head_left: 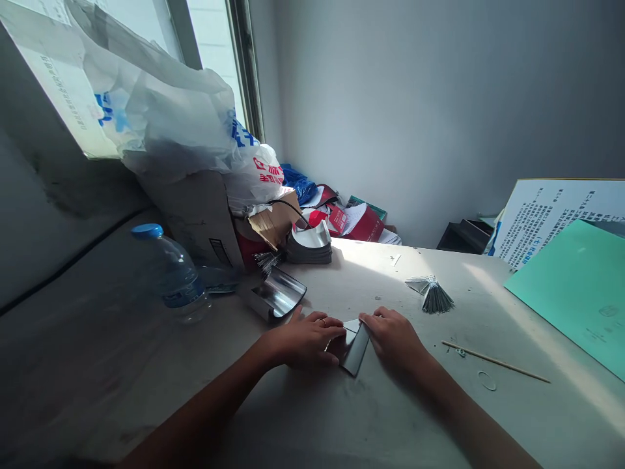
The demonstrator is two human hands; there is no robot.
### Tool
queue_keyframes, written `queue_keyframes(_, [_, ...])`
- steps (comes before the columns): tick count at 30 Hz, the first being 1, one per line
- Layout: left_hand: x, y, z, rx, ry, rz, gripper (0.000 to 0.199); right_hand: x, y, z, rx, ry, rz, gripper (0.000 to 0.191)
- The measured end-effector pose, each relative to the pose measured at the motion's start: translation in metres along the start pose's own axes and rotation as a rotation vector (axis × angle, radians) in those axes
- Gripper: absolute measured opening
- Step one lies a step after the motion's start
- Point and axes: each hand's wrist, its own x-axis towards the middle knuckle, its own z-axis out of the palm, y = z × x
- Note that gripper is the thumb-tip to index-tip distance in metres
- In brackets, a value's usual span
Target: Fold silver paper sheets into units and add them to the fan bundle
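Although one side looks folded over, I judge the glossy sheet (357,352) at lower centre unfinished, my left grip (305,340) and right grip (392,333) both holding it.

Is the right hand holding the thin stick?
No, the right hand is at the dark sheet, while the thin stick lies apart on the table.

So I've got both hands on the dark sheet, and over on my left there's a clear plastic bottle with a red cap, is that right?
Not quite: the cap is blue, not red, as the head view shows. Your left hand and right hand are on the dark sheet, and the clear plastic bottle is on your left.
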Motion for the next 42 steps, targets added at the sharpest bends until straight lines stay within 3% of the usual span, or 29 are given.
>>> queue_keyframes(4, [0.008, 0.002, 0.004, 0.077, 0.108, -0.07, 0.045, 0.003, -0.006, 0.006, 0.189, 0.127, -0.269, 0.014])
queue_keyframes(6, [0.013, 0.003, 0.011, 0.133, 0.173, -0.095, 0.043, 0.005, -0.012, 0.007, 0.309, 0.086, -0.393, 0.01])
queue_keyframes(9, [0.018, 0.002, 0.019, 0.143, 0.209, -0.058, 0.04, 0.007, -0.016, 0.005, 0.358, -0.031, -0.347, 0.017])
queue_keyframes(13, [0.019, -0.005, 0.015, 0.132, 0.205, 0.131, 0.041, 0.008, -0.009, -0.001, 0.363, -0.112, -0.372, 0.023])
queue_keyframes(18, [0.015, -0.005, 0.007, 0.134, 0.173, 0.195, 0.043, 0.003, -0.001, 0.004, 0.252, 0.031, -0.481, 0.007])
queue_keyframes(23, [0.015, 0.003, 0.002, 0.212, 0.202, 0.152, 0.032, 0.0, -0.001, 0.013, 0.095, 0.171, -0.632, 0.022])
queue_keyframes(28, [0.018, 0.0, 0.004, 0.245, 0.209, 0.146, 0.026, 0.002, -0.003, 0.012, 0.06, 0.224, -0.584, 0.028])
queue_keyframes(35, [0.029, -0.002, 0.018, 0.259, 0.267, 0.195, 0.011, 0.0, -0.005, 0.012, 0.25, 0.242, -0.434, 0.029])
queue_keyframes(42, [0.029, -0.002, 0.018, 0.339, 0.277, 0.208, 0.013, 0.0, -0.002, 0.002, 0.317, 0.106, -0.459, 0.021])
